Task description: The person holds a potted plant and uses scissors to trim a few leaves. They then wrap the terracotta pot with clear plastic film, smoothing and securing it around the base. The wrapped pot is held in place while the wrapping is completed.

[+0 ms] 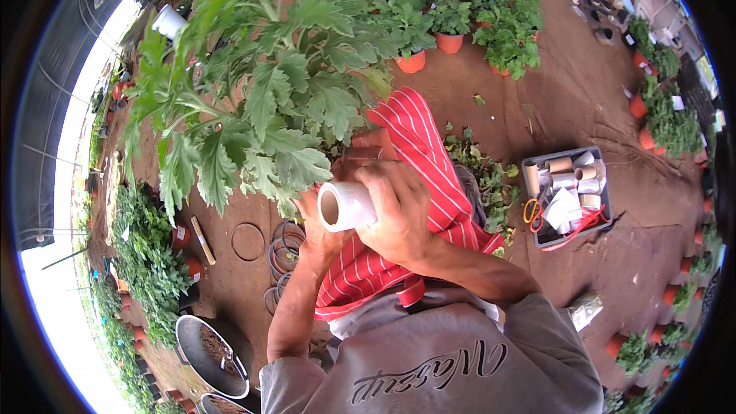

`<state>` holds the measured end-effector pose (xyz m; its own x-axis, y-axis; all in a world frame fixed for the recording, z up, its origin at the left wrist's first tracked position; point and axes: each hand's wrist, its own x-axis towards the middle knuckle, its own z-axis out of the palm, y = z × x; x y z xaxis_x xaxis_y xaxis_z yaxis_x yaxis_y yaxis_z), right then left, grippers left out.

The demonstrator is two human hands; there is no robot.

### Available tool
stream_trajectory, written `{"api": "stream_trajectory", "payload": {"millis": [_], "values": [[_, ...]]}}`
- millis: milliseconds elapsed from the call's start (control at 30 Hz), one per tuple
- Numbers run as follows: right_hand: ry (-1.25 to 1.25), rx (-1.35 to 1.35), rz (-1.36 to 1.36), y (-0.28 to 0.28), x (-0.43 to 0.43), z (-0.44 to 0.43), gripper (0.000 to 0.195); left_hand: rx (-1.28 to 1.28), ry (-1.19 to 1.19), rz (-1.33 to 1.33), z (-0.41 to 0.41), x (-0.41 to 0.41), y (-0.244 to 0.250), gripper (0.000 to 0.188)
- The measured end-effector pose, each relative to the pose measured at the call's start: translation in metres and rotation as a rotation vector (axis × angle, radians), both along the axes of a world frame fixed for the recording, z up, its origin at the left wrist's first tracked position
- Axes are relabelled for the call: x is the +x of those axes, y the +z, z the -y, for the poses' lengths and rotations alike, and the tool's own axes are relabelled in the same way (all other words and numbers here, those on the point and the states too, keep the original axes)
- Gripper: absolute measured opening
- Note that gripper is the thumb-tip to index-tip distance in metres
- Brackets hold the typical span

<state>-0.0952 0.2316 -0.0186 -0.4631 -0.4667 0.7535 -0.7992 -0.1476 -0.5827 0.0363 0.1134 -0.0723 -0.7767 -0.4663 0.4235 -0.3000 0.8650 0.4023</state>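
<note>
My right hand (397,207) grips a roll of clear plastic film (351,207), its cardboard core facing up towards the left. Just beside it, my left hand (322,224) is at the base of a large leafy potted plant (287,86), partly behind the roll; what its fingers hold is hidden. The plant's pot (374,144) shows only in part behind my hands. A red striped apron (425,167) covers my lap under both forearms.
A grey crate (575,237) at the right holds film rolls, cardboard tubes, papers and scissors (532,213). Wire rings (284,247) and sticks (203,240) lie on the ground at the left. A bucket of soil (213,356) stands lower left. Potted plants (448,17) stand ahead and along both sides.
</note>
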Motion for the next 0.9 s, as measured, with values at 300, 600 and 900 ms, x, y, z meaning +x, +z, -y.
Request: {"api": "stream_trajectory", "payload": {"millis": [300, 600, 900], "values": [[0.021, 0.039, 0.061, 0.027, 0.011, -0.005, 0.054, 0.024, 0.01, -0.003, -0.011, -0.001, 0.009, 0.043], [0.059, 0.113, -0.034, 0.045, 0.045, 0.002, 0.048, -0.113, 0.011, -0.001, -0.016, -0.001, 0.027, 0.056], [0.094, 0.074, 0.028, 0.021, 0.02, 0.002, 0.046, 0.008, 0.015, -0.073, -0.017, -0.015, 0.046, 0.067]]}}
